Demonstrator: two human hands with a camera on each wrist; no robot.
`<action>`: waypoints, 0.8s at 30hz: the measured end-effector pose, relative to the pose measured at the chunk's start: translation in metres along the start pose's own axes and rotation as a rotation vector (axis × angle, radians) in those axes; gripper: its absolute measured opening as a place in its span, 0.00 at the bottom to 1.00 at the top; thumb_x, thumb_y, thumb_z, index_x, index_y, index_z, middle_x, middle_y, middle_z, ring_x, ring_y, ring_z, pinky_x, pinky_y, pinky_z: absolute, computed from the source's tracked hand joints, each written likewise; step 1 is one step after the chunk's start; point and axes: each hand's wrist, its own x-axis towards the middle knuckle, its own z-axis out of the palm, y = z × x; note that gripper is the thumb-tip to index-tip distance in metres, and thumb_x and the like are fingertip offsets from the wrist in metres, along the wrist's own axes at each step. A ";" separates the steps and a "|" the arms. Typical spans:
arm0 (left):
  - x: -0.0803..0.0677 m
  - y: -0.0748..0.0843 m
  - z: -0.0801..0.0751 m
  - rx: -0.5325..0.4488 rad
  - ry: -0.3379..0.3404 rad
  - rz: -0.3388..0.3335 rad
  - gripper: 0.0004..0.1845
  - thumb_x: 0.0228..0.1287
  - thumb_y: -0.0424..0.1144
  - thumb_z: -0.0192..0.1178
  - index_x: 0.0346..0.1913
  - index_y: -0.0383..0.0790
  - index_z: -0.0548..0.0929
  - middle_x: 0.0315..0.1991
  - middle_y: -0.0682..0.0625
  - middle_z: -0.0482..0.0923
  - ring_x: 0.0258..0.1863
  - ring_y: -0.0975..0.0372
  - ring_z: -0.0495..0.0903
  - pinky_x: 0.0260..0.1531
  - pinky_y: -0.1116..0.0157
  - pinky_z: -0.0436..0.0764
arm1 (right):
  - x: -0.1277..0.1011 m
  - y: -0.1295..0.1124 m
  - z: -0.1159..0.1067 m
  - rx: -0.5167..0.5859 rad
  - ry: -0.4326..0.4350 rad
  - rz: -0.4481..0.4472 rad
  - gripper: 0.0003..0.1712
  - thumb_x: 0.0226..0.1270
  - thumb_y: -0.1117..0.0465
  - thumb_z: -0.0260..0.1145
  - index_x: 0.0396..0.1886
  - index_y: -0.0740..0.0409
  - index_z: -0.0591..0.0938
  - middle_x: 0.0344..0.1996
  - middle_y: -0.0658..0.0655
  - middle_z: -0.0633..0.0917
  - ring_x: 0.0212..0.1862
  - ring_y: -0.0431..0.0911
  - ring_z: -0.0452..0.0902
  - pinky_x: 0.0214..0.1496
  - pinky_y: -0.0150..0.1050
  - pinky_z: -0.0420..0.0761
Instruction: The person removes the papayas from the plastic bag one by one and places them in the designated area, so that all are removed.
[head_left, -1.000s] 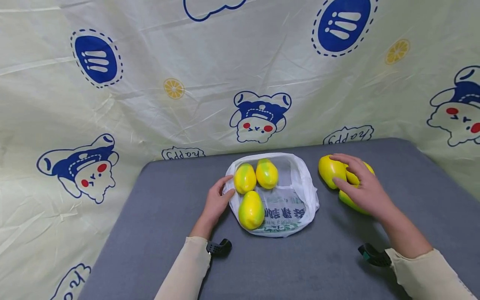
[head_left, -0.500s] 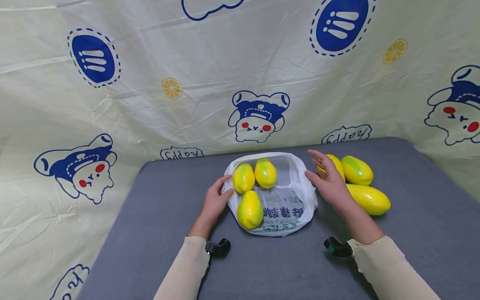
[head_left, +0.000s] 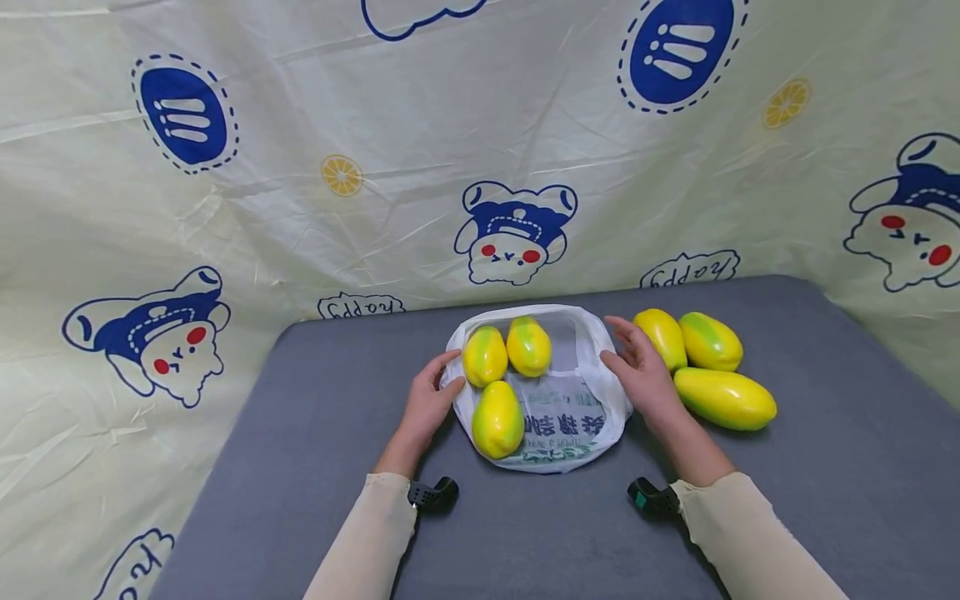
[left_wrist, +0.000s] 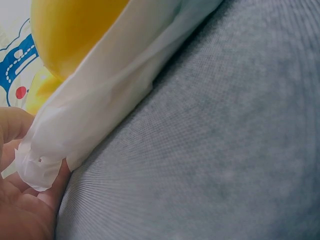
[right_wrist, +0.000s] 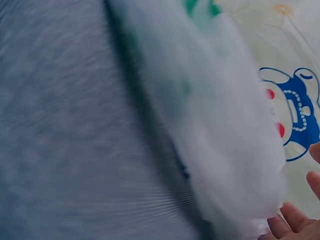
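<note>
A white plastic bag [head_left: 617, 400] with printed lettering lies spread open, its mouth facing up. Inside it are a front papaya [head_left: 498, 420], a back left papaya [head_left: 485, 357] and a back right papaya [head_left: 529, 347], all yellow with green patches. My left hand [head_left: 429, 404] holds the bag's left rim between thumb and fingers; in the left wrist view the white film [left_wrist: 82, 107] runs into the hand. At the right rim is my right hand [head_left: 645, 375], its fingers spread and fingertips right at the film [right_wrist: 230, 135].
Right of the bag, behind the right hand, lie three more papayas: one upright-looking papaya [head_left: 662, 337], a green-streaked papaya [head_left: 711, 342] and a long papaya [head_left: 726, 400]. A grey cloth-covered table [head_left: 337, 392] carries everything. A printed curtain [head_left: 412, 233] hangs behind the table's far edge.
My right hand has moved left, from over the three papayas on the table to the bag's right rim, holding nothing on the way. My left hand has stayed at the left rim.
</note>
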 end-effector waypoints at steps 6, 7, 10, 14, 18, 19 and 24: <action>-0.001 0.001 0.000 -0.005 0.003 -0.005 0.24 0.70 0.34 0.59 0.67 0.45 0.76 0.72 0.45 0.69 0.72 0.52 0.66 0.75 0.50 0.63 | 0.001 0.012 0.004 0.017 -0.018 0.001 0.34 0.77 0.56 0.56 0.78 0.48 0.59 0.78 0.61 0.60 0.78 0.60 0.53 0.79 0.62 0.53; -0.001 0.001 0.000 -0.006 0.002 -0.004 0.23 0.70 0.34 0.59 0.67 0.45 0.76 0.72 0.45 0.69 0.72 0.52 0.66 0.75 0.51 0.63 | 0.001 0.014 0.004 0.019 -0.021 -0.001 0.34 0.77 0.56 0.56 0.78 0.48 0.58 0.78 0.61 0.61 0.78 0.60 0.54 0.79 0.62 0.53; -0.001 0.001 0.000 -0.004 -0.002 0.002 0.24 0.70 0.33 0.59 0.67 0.45 0.75 0.72 0.45 0.69 0.72 0.52 0.67 0.74 0.50 0.64 | 0.001 0.019 0.004 0.017 -0.040 -0.013 0.34 0.77 0.58 0.56 0.79 0.49 0.58 0.78 0.62 0.60 0.77 0.61 0.55 0.78 0.62 0.54; -0.002 0.001 0.000 0.000 -0.004 0.004 0.24 0.70 0.33 0.58 0.68 0.44 0.75 0.72 0.45 0.69 0.72 0.51 0.67 0.74 0.50 0.64 | 0.001 0.026 0.004 0.006 -0.067 -0.027 0.34 0.77 0.60 0.55 0.79 0.51 0.58 0.77 0.64 0.60 0.74 0.61 0.58 0.77 0.62 0.57; -0.002 0.002 0.000 -0.003 -0.004 0.008 0.25 0.70 0.33 0.58 0.69 0.42 0.74 0.72 0.43 0.68 0.72 0.50 0.66 0.74 0.49 0.63 | 0.002 0.029 0.005 -0.020 -0.071 -0.023 0.32 0.77 0.61 0.54 0.78 0.52 0.59 0.75 0.64 0.63 0.69 0.60 0.64 0.74 0.59 0.63; -0.002 0.003 0.000 -0.003 -0.002 0.011 0.25 0.70 0.33 0.58 0.69 0.42 0.74 0.72 0.42 0.69 0.72 0.50 0.66 0.74 0.49 0.63 | 0.002 0.029 0.005 -0.026 -0.071 -0.023 0.32 0.77 0.61 0.54 0.78 0.53 0.60 0.75 0.64 0.64 0.68 0.59 0.64 0.74 0.58 0.63; -0.004 0.011 -0.001 -0.007 -0.001 0.001 0.25 0.70 0.33 0.58 0.69 0.39 0.73 0.72 0.40 0.68 0.72 0.47 0.66 0.74 0.48 0.64 | 0.000 0.025 0.005 -0.061 -0.074 -0.025 0.32 0.76 0.63 0.54 0.77 0.54 0.61 0.74 0.66 0.65 0.66 0.60 0.65 0.70 0.57 0.67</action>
